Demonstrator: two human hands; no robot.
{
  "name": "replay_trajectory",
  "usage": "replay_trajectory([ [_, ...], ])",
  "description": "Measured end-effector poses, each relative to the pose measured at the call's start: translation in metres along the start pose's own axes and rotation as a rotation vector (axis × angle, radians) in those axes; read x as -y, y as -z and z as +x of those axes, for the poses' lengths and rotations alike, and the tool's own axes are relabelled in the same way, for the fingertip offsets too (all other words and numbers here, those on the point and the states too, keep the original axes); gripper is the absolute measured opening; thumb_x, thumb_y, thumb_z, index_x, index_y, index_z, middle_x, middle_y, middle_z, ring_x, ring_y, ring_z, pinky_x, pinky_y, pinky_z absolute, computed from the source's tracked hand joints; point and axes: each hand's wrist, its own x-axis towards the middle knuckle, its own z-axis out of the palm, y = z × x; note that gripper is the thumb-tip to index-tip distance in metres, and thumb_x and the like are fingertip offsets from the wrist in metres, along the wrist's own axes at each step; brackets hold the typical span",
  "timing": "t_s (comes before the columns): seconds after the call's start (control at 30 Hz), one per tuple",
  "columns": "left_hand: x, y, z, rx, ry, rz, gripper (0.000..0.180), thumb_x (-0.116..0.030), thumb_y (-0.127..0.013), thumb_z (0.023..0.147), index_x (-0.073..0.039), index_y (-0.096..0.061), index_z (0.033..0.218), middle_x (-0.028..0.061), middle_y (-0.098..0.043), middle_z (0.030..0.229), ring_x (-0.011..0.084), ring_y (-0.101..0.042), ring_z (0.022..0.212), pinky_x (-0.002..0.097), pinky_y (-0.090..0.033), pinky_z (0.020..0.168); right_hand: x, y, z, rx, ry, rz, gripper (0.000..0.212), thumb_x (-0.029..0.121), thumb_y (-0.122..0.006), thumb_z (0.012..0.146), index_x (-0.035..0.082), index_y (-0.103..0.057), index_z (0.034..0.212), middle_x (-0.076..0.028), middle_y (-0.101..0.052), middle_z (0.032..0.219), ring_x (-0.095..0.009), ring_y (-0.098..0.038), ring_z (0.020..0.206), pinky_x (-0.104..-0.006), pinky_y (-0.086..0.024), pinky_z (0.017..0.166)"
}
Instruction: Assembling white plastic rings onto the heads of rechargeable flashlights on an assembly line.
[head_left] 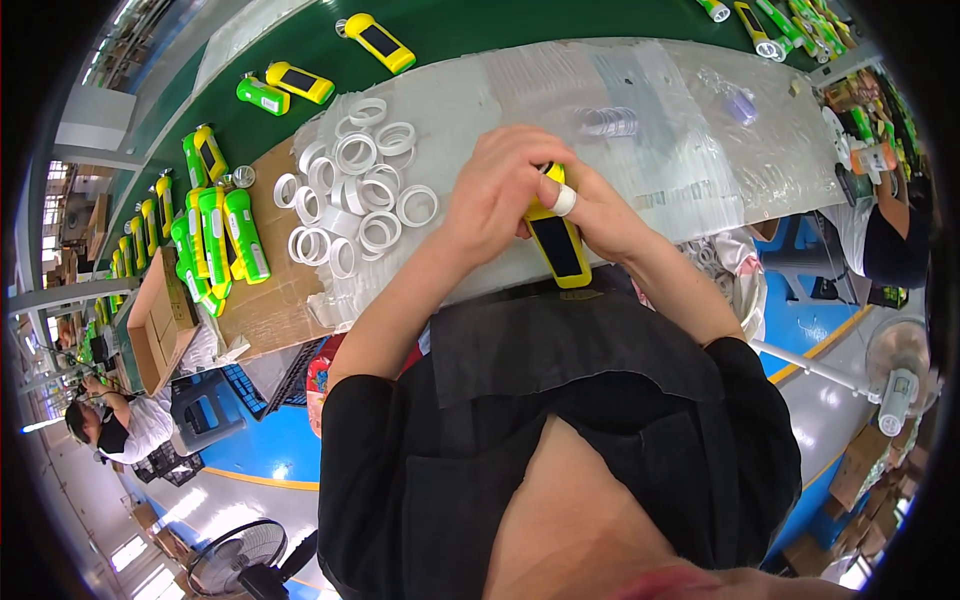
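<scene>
Both my hands are closed round the head end of a yellow flashlight (pixel 560 248) with a dark panel along its body. My left hand (pixel 488 195) wraps over the head from the left, its fingers curled. From the other side my right hand (pixel 603 215) grips it too, with a white band (pixel 565 200) round the thumb. The flashlight's tail points toward my body, and its head is mostly hidden under the fingers. Left of my left hand lies a loose pile of white rings (pixel 356 153) on plastic-covered sheeting (pixel 450 100).
Green and yellow flashlights (pixel 245 235) lie in a group at the left, others along the green belt (pixel 450 25) at the back. A cardboard box (pixel 160 320) stands at the left edge. Co-workers sit on both sides, one person (pixel 145 425) at left. A fan (pixel 240 560) stands behind.
</scene>
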Motion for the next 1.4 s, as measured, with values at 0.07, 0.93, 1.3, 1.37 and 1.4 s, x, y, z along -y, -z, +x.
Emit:
replay_trajectory([
  [0.07,-0.004,-0.003,0.002,0.116,-0.137,0.188,0.027,-0.022,-0.045,0.097,-0.005,-0.063,0.107,0.0127,-0.062,0.112,0.0314,-0.058,0.107,0.0411,-0.036,0.1,-0.006,0.001,-0.005,-0.068,0.006,0.043,0.049,0.037,-0.059,0.096,0.001,-0.043,0.126,-0.01,-0.06,0.099,-0.017,-0.063,0.081,-0.0311,-0.052,0.072],
  [0.93,0.001,-0.018,0.009,0.182,0.129,0.144,0.037,-0.022,-0.044,0.1,-0.005,-0.057,0.13,0.013,-0.047,0.121,0.0223,-0.052,0.101,0.0307,-0.046,0.084,0.01,0.023,-0.02,-0.214,0.086,0.124,0.042,0.028,-0.058,0.095,0.0,-0.049,0.124,-0.012,-0.061,0.086,-0.017,-0.06,0.07,-0.0296,-0.049,0.062],
  [1.3,-0.008,0.003,-0.023,-0.022,-0.009,0.118,0.031,-0.014,-0.046,0.095,-0.003,-0.065,0.115,0.0124,-0.057,0.117,0.0298,-0.051,0.109,0.0394,-0.039,0.096,-0.003,-0.006,-0.001,0.011,-0.016,0.007,0.043,0.035,-0.056,0.097,0.002,-0.047,0.123,-0.008,-0.06,0.093,-0.016,-0.061,0.074,-0.0283,-0.049,0.065],
  [1.37,-0.004,0.003,-0.026,-0.055,0.009,0.106,0.03,-0.014,-0.045,0.094,-0.003,-0.066,0.113,0.0126,-0.057,0.118,0.0303,-0.051,0.109,0.0397,-0.038,0.096,-0.002,-0.015,0.002,-0.018,-0.042,0.056,0.043,0.036,-0.055,0.097,0.003,-0.047,0.123,-0.008,-0.059,0.094,-0.016,-0.061,0.074,-0.0285,-0.049,0.066],
  [1.4,0.001,0.002,-0.026,-0.086,-0.014,0.122,0.029,-0.014,-0.045,0.094,-0.004,-0.067,0.111,0.0129,-0.057,0.118,0.0305,-0.051,0.109,0.0402,-0.038,0.096,-0.003,-0.019,0.005,-0.05,-0.063,0.107,0.043,0.038,-0.054,0.097,0.005,-0.047,0.123,-0.008,-0.059,0.094,-0.016,-0.061,0.074,-0.0288,-0.049,0.066],
])
